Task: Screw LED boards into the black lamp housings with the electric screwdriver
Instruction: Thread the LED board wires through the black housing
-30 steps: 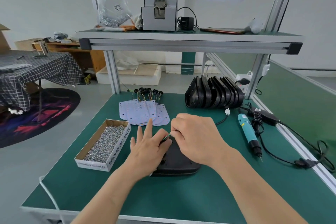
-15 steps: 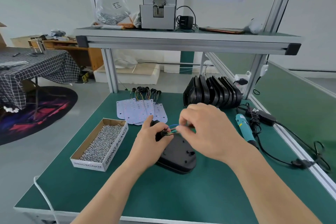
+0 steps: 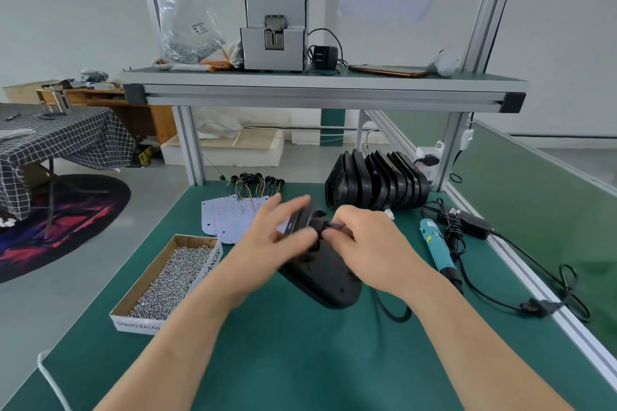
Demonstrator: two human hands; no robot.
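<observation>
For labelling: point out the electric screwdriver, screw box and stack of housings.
electric screwdriver (image 3: 437,248), head view, teal barrel.
screw box (image 3: 133,322), head view, near wall.
stack of housings (image 3: 377,180), head view, middle shell.

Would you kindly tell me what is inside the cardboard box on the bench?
The cardboard box holds a heap of small silver screws. Its bottom is covered by them, so anything underneath is hidden.

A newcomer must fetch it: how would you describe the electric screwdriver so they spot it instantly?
On the green worktable, look right of the right hand. The electric screwdriver lies there beside black cables, the only teal tool.
</observation>
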